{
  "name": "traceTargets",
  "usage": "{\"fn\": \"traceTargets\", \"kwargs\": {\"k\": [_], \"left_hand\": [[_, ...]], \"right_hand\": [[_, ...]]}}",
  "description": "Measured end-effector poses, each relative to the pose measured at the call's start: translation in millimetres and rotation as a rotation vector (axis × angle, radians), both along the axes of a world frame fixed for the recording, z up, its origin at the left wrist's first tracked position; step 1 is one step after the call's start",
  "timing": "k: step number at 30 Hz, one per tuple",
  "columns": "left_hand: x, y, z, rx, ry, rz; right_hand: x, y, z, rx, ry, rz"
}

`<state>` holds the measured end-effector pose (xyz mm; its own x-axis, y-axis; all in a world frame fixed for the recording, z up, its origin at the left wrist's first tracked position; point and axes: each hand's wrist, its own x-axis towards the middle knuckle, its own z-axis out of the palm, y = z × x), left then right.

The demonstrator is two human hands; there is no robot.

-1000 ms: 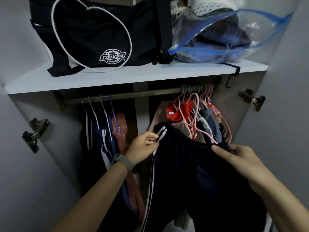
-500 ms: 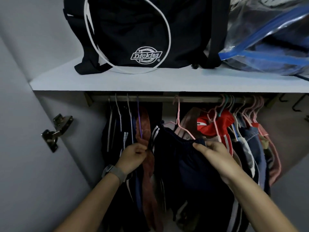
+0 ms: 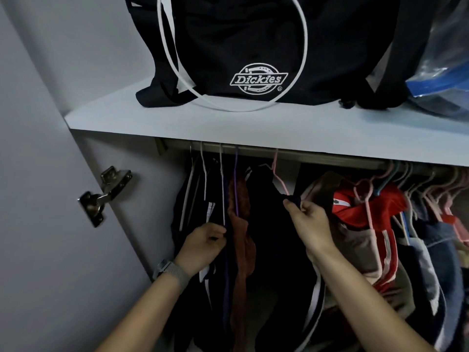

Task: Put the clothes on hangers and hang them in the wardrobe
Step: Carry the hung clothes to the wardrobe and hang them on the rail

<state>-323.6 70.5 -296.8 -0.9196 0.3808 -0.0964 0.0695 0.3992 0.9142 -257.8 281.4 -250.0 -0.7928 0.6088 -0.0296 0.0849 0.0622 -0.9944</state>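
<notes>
Settling the dark garment on the rail

The dark garment [image 3: 274,224] hangs at frame centre on its pink hanger [image 3: 278,177], hooked over the rail [image 3: 330,156] under the shelf [image 3: 177,123]; my right hand [image 3: 313,223] pinches its shoulder edge; my left hand [image 3: 203,246], lower left, grips neighbouring dark clothes aside; next, I judge, both hands should let go and fetch another piece.

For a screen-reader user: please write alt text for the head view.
Two hands settle a dark garment on a pink hanger on the wardrobe rail: right hand pinches its shoulder, left hand grips neighbouring clothes. A black bag sits on the shelf above.
</notes>
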Motion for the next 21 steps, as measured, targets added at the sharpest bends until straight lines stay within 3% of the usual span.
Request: {"fn": "traceTargets", "kwargs": {"k": [12, 21], "left_hand": [[9.0, -5.5, -8.0, 0.026, -0.036, 0.061], [22.1, 1.3, -3.9, 0.090, -0.123, -0.012]], "right_hand": [[-38.1, -33.6, -55.9, 0.246, -0.114, 0.064], [-49.6, -39.8, -59.0, 0.433, -0.325, 0.343]]}}
